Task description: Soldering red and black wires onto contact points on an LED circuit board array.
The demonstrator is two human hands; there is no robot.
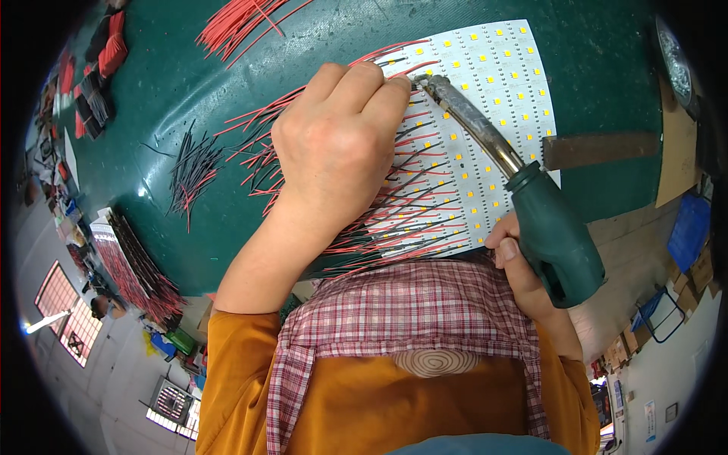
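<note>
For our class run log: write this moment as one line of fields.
left hand: pinching wire at white LED board | right hand: gripping green soldering iron, tip at board | table: loose red and black wires

Plastic, metal and a worn mat

Iron (531, 205): matt green plastic grip, dull scorched metal shaft. Board (485, 114) smooth, white. Wires (250, 23) glossy plastic-coated. Mat (318, 45) scuffed green. Apron (409, 311) checked cloth.

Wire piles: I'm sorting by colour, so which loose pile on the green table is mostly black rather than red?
The small fanned pile of wires left of the left hand. It is mostly black with few red strands; the pile at the top edge is all red.
</note>
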